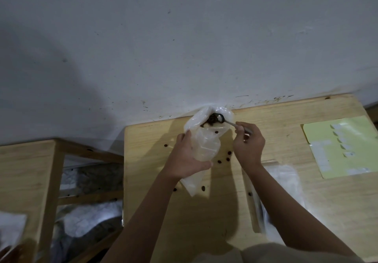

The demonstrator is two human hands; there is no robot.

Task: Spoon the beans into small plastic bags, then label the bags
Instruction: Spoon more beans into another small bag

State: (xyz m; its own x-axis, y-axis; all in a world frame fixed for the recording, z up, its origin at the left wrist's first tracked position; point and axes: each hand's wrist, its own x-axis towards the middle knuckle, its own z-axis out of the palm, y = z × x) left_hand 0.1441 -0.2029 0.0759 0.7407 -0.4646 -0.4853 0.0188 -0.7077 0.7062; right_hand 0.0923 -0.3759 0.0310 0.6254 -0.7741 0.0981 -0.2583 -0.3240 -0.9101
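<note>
My left hand point(187, 158) grips a clear plastic bag point(206, 140) around its middle, with the mouth held open toward the wall. My right hand point(248, 143) pinches the handle of a metal spoon point(222, 118). The spoon's bowl sits at the bag's mouth among dark brown beans point(211, 119). A single bean shows through the plastic lower down. Several loose beans point(227, 156) lie scattered on the wooden table point(163, 211) around the bag.
A yellow sheet with white labels point(343, 146) lies at the table's right. A pile of clear bags point(284, 191) rests under my right forearm. A grey wall stands right behind the table. A second wooden table point(26, 172) is at the left, across a gap.
</note>
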